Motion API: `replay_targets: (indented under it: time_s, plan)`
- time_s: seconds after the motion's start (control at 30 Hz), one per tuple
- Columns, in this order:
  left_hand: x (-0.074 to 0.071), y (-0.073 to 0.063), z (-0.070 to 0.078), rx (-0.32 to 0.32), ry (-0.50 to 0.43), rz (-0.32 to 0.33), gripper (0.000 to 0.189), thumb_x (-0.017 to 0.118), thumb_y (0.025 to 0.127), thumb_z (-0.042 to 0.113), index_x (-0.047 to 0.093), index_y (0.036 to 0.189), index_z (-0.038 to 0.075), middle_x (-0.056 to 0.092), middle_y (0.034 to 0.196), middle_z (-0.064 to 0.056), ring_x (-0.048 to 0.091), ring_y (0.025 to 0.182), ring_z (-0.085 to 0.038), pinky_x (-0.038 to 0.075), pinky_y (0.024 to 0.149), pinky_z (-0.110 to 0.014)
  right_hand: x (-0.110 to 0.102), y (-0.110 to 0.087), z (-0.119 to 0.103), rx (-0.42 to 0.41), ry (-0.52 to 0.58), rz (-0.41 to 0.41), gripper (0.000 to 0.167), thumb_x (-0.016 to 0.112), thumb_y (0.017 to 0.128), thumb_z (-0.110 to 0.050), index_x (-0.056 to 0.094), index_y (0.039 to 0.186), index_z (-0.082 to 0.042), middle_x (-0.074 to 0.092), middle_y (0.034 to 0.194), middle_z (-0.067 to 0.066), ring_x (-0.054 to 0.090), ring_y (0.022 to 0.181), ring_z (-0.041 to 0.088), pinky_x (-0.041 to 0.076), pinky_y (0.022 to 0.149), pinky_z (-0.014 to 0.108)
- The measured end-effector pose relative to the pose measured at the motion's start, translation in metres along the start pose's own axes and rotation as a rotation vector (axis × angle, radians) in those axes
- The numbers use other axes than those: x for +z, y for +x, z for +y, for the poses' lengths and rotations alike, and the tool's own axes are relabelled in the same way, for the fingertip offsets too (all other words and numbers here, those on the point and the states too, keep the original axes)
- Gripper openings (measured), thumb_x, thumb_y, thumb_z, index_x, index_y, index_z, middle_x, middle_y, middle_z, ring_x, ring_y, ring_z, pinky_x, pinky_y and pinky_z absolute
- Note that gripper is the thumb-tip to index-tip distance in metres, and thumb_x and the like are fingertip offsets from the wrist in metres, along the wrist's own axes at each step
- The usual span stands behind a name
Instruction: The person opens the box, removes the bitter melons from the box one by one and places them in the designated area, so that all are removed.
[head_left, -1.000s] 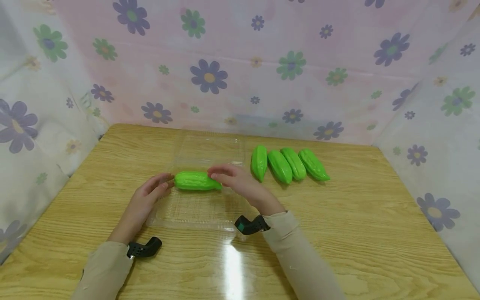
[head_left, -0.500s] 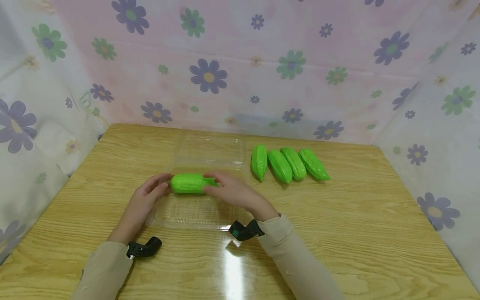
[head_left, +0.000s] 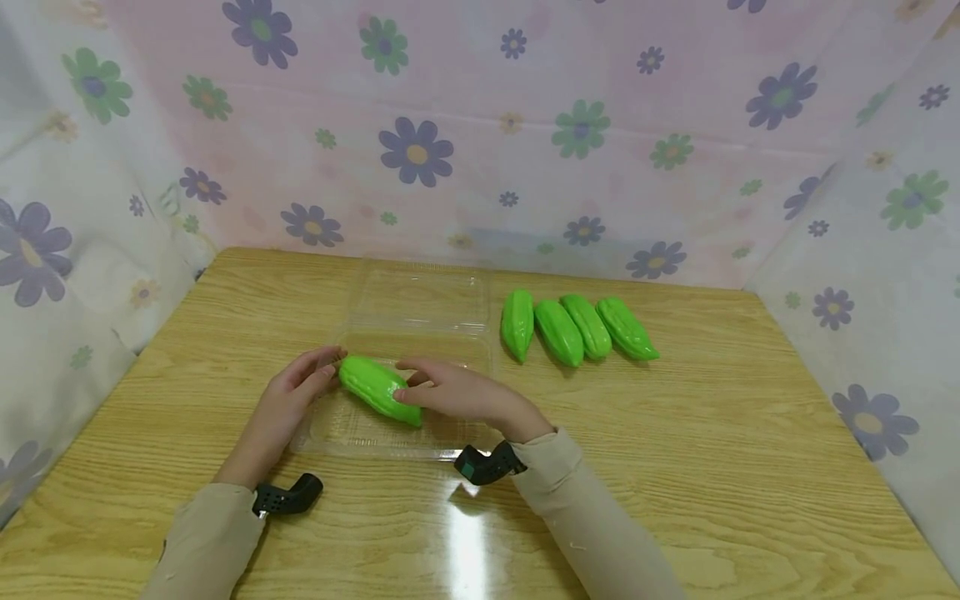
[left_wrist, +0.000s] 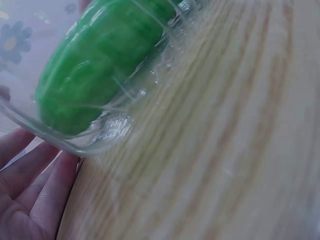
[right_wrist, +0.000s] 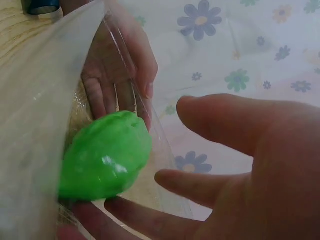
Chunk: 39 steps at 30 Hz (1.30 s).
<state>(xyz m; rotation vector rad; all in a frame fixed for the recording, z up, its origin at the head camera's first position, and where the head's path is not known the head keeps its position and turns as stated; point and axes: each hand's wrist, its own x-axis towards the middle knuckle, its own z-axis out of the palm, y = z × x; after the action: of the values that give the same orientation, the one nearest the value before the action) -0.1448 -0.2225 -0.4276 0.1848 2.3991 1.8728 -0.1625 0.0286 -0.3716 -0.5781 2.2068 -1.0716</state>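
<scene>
A bright green ridged toy bitter melon (head_left: 375,388) lies slantwise in the left part of a clear plastic clamshell box (head_left: 480,350), its pointed tip towards me. My right hand (head_left: 468,392) is over the box, thumb overlapping the melon near the tip. In the right wrist view, the thumb (right_wrist: 215,117) and index finger stand apart from the melon (right_wrist: 107,155), while lower fingertips reach its underside. My left hand (head_left: 296,396) rests at the box's left side with relaxed fingers; the left wrist view shows those fingers (left_wrist: 52,195) outside the clear wall (left_wrist: 65,142).
Several more green melons (head_left: 558,333) lie side by side at the back, right of the box. The box's lid (head_left: 420,298) lies folded back on the wooden table (head_left: 712,467). A flowered curtain (head_left: 480,167) closes off the back and sides.
My right hand has come down and nearer, and the melon has turned from lying crosswise to slanting, its tip swinging towards me. The left hand stays in place.
</scene>
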Motion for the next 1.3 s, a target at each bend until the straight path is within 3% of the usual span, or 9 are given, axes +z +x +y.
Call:
replay_targets:
  time_s: [0.23,0.43,0.7,0.9,1.03,1.17,1.3]
  plan:
    - [-0.001,0.001,-0.001,-0.01,-0.016,-0.009,0.049,0.043,0.093,0.041,0.04,0.133,0.012,0.042,0.133,-0.003,0.043,0.118,-0.018,0.039,0.093,-0.022,0.01,0.004,0.0,-0.075,0.102,-0.121,0.053,0.051,0.089,-0.042,0.032,0.137,-0.029,0.051,0.12,0.003,0.059,0.09,0.015,0.051,0.071,0.032]
    - [0.0,0.002,0.002,-0.025,-0.001,-0.005,0.048,0.043,0.092,0.042,0.041,0.133,0.016,0.042,0.133,0.001,0.041,0.119,-0.015,0.037,0.096,-0.024,0.016,0.002,-0.005,-0.096,0.101,-0.181,0.054,0.05,0.09,-0.038,0.027,0.139,-0.031,0.052,0.117,0.002,0.058,0.09,0.014,0.051,0.068,0.03]
    - [0.001,0.0,0.004,-0.029,0.021,0.004,0.05,0.043,0.093,0.041,0.039,0.134,0.013,0.041,0.134,-0.002,0.036,0.123,-0.019,0.03,0.101,-0.041,0.027,0.001,-0.014,-0.173,-0.11,-0.195,0.054,0.046,0.09,-0.047,0.026,0.139,-0.035,0.049,0.123,-0.007,0.049,0.108,0.008,0.042,0.087,0.024]
    - [0.001,0.0,0.002,-0.018,0.038,0.005,0.051,0.043,0.093,0.041,0.039,0.134,0.013,0.041,0.134,-0.003,0.034,0.124,-0.019,0.028,0.101,-0.045,0.037,0.006,-0.016,-0.22,-0.135,-0.187,0.057,0.046,0.091,-0.043,0.023,0.141,-0.028,0.034,0.137,-0.008,0.044,0.116,0.01,0.037,0.094,0.022]
    - [0.001,0.0,0.001,-0.011,0.048,0.002,0.05,0.043,0.093,0.04,0.038,0.135,0.014,0.041,0.135,-0.003,0.033,0.125,-0.02,0.028,0.101,-0.047,0.042,0.009,-0.015,-0.254,-0.183,-0.145,0.059,0.043,0.092,-0.044,0.02,0.143,-0.025,0.036,0.137,-0.004,0.044,0.114,0.007,0.038,0.092,0.02]
    - [0.0,0.001,0.001,-0.019,0.064,0.0,0.05,0.042,0.093,0.041,0.038,0.135,0.015,0.039,0.136,-0.003,0.032,0.125,-0.021,0.027,0.101,-0.048,0.047,0.009,-0.016,-0.235,-0.285,-0.1,0.058,0.035,0.091,-0.053,0.02,0.142,-0.03,0.035,0.137,-0.001,0.043,0.114,0.008,0.04,0.091,0.024]
    - [0.001,0.002,0.002,-0.026,0.061,0.0,0.051,0.042,0.093,0.042,0.038,0.135,0.014,0.038,0.136,-0.005,0.031,0.126,-0.023,0.026,0.101,-0.049,0.052,0.009,-0.018,-0.207,-0.401,-0.086,0.056,0.027,0.09,-0.058,0.03,0.138,-0.032,0.029,0.141,-0.001,0.035,0.123,0.011,0.035,0.098,0.029]
